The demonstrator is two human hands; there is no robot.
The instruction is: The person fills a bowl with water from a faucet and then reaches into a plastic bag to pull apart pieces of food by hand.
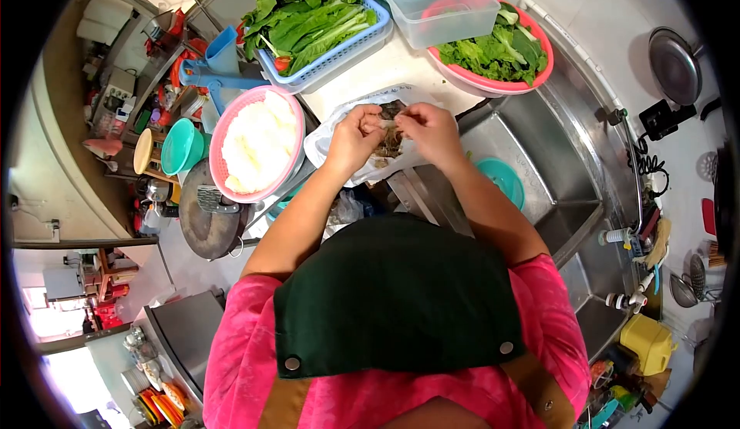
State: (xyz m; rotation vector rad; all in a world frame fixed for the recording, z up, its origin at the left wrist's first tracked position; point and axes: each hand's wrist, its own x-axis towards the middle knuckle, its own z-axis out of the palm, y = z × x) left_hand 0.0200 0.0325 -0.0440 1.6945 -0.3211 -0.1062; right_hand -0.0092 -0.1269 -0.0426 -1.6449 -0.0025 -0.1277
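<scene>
Pinching at a small dark, brownish clump with both hands, I am working right over a white plastic bag spread on the counter. My left hand is curled, fingertips closed on the near-left side of the clump; my right hand mirrors it, thumb and fingers nipped on the other side, so the two hands almost touch above the bag. What the clump is exactly, I cannot tell; it is too small and half hidden by my fingers. The bag lies at the counter's near edge, just beside the steel sink on my right, and a teal bowl sits down in that sink. Beyond my hands, a blue basket holds a heap of leafy greens, and to its right a clear plastic box rests on the rim of a pink basin with more greens in it. Off to my left, a pink colander full of something white stands above a round chopping block, and a cleaver lies on that block. A teal bowl stands on edge further left. My green apron over a pink shirt fills the foreground.
</scene>
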